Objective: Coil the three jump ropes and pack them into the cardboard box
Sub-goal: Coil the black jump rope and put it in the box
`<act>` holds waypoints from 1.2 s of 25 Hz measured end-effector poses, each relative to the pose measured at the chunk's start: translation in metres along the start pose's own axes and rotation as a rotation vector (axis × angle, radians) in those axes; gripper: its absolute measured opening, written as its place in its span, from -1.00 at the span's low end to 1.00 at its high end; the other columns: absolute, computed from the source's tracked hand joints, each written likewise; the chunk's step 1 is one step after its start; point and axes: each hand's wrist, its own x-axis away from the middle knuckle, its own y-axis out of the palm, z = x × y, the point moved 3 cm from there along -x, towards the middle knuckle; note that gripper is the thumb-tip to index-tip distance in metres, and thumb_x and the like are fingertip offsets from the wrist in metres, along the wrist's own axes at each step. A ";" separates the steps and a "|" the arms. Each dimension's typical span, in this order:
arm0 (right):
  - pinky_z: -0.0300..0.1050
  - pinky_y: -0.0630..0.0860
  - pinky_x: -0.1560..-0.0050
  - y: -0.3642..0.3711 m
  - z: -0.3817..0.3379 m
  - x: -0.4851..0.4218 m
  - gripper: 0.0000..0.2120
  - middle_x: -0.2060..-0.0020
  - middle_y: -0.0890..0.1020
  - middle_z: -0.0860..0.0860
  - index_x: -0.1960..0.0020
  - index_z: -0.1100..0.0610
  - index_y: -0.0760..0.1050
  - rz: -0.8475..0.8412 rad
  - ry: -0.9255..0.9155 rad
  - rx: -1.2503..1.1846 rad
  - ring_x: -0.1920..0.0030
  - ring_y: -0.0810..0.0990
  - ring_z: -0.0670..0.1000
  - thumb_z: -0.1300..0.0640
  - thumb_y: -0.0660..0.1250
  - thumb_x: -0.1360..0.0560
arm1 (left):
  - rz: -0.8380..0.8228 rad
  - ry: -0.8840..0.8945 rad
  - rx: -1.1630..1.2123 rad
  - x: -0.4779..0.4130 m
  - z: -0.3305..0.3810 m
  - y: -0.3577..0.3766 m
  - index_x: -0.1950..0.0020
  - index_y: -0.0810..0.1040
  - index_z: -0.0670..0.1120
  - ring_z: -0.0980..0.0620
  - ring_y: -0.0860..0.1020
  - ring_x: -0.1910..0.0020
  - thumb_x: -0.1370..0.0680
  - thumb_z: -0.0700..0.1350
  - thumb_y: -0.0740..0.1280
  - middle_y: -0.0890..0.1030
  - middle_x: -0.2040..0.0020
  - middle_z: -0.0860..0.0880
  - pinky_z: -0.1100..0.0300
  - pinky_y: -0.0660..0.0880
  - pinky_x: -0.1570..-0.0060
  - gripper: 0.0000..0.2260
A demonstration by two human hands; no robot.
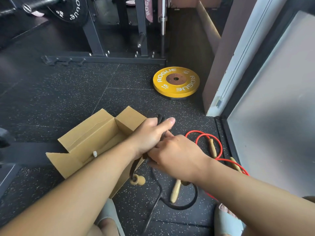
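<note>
My cardboard box [95,133] sits open on the gym floor with no rope visible inside, so I judge 0 of 3 packed. My left hand [150,135] is clenched around loops of a black jump rope [161,118] beside the box's right wall. My right hand [177,155] curls round the same rope lower down. The red jump rope [220,147] lies uncoiled at right.

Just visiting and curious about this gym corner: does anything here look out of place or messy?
Nothing looks damaged. The yellow weight plate lies flat on the floor by the wall. The red jump rope sprawls loose on the floor, not yet coiled, while the left hand and right hand grip a black rope.
</note>
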 end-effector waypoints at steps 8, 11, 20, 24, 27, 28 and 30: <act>-0.06 0.28 0.37 -0.033 0.030 0.003 -0.43 0.27 0.44 0.04 0.21 0.08 0.40 0.427 -0.146 -0.146 0.31 0.34 0.04 -0.46 0.33 -0.40 | -0.466 -0.299 0.095 0.036 0.010 0.015 0.24 0.57 -0.26 -0.07 0.58 0.49 -0.68 -0.11 0.10 0.62 0.37 -0.22 0.11 0.57 0.46 -0.59; -0.01 0.31 0.43 -0.034 0.041 0.002 -0.51 0.30 0.41 0.03 0.25 0.07 0.37 0.436 -0.142 -0.196 0.33 0.30 0.03 -0.35 0.29 -0.50 | -0.481 -0.342 0.098 0.034 0.005 0.016 0.43 0.54 -0.27 0.00 0.48 0.61 -0.69 0.01 -0.01 0.54 0.49 -0.19 0.24 0.45 0.58 -0.37; -0.18 0.47 0.09 -0.003 0.076 0.014 -0.28 -0.03 0.58 -0.23 -0.21 -0.07 0.41 0.162 0.337 -0.554 0.09 0.53 -0.26 -0.48 0.45 -0.25 | -0.581 -0.286 0.248 0.018 0.002 0.001 0.07 0.58 -0.24 0.10 0.32 0.69 -0.47 0.02 0.32 0.38 0.57 -0.02 0.33 0.28 0.63 -0.69; 0.05 0.55 -0.29 0.021 0.093 0.026 -0.44 -0.22 0.65 0.12 -0.37 0.10 0.44 -0.152 0.423 -1.376 -0.18 0.63 -0.01 0.13 0.55 -0.43 | -0.555 -0.140 0.292 0.013 -0.001 -0.008 0.12 0.45 -0.47 0.12 0.31 0.73 -0.55 -0.11 0.33 0.32 0.64 0.02 0.26 0.37 0.60 -0.63; 0.03 0.52 -0.25 0.035 0.076 0.027 -0.69 -0.14 0.67 0.19 -0.18 0.26 0.48 -0.137 0.409 -1.729 -0.19 0.63 0.10 0.37 0.37 -0.44 | -0.476 0.003 0.389 0.012 0.003 -0.017 0.52 0.50 -0.20 0.14 0.33 0.71 -0.53 -0.16 0.29 0.33 0.68 0.05 0.21 0.43 0.45 -0.60; -0.02 0.54 -0.18 0.036 0.071 0.026 -0.77 -0.05 0.70 0.18 -0.07 0.25 0.47 -0.037 0.471 -1.870 -0.15 0.66 0.13 0.38 0.30 -0.43 | -0.459 0.041 0.420 0.012 0.004 -0.018 0.57 0.47 -0.08 0.13 0.34 0.69 -0.50 -0.14 0.31 0.34 0.68 0.05 0.21 0.43 0.42 -0.59; -0.03 0.58 0.00 0.032 0.068 0.020 -0.81 0.20 0.69 0.12 0.06 0.22 0.48 0.105 0.641 -2.055 0.06 0.72 0.18 0.37 0.24 -0.36 | -0.431 0.094 0.454 0.011 0.004 -0.018 0.55 0.43 -0.04 0.12 0.38 0.61 -0.45 -0.10 0.35 0.38 0.64 0.04 0.21 0.45 0.34 -0.65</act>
